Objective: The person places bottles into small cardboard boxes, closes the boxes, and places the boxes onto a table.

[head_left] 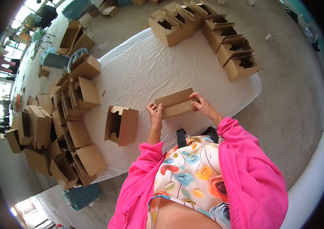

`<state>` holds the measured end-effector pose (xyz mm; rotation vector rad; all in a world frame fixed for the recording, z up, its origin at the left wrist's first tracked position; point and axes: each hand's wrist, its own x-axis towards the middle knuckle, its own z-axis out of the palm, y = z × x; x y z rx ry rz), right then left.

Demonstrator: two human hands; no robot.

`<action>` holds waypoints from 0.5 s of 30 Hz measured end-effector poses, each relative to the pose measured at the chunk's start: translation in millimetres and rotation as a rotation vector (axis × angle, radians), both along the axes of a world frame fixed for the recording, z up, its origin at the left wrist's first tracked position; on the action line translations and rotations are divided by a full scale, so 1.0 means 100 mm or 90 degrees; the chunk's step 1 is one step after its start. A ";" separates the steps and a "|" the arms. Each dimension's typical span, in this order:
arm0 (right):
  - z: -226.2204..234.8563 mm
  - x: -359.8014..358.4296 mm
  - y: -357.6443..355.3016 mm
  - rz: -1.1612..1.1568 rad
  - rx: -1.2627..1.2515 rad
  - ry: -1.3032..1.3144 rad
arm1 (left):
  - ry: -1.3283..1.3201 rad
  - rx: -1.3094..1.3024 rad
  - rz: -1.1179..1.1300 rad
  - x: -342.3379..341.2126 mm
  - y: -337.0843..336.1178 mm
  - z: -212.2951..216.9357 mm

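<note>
A brown cardboard box (175,104) lies near the front edge of the white-covered table, between my two hands. My left hand (155,110) grips its left end, fingers bent over the edge. At the other end my right hand (201,104) holds the box with thumb and fingers closed on the cardboard. The inside of this box is mostly hidden from here. Just left of my left hand stands another open cardboard box (128,126), with a cut-out along its top edge; neither hand touches it.
Many open cardboard boxes (89,158) crowd the table's left side. A row of boxes (241,68) with cut-out tops lines the far right edge of the white sheet (146,61). Blue-green bundles (82,196) sit on the concrete floor (284,76) around the table.
</note>
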<state>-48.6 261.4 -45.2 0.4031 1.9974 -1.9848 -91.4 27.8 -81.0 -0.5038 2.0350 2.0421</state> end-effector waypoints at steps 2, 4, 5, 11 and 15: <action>-0.01 0.03 -0.01 -0.012 0.004 0.016 | 0.004 0.072 0.000 0.00 0.06 0.00; -0.02 -0.02 0.08 -0.031 0.019 0.029 | -0.014 0.111 -0.004 -0.07 0.18 0.09; -0.02 -0.07 0.13 -0.040 0.031 0.036 | -0.009 0.099 -0.003 -0.14 0.26 0.10; 0.19 -0.79 0.73 -0.096 0.203 0.151 | -0.006 0.099 0.019 -0.76 1.06 0.28; 0.33 -1.48 1.24 -0.115 0.320 0.256 | -0.014 0.129 0.072 -1.37 1.70 0.30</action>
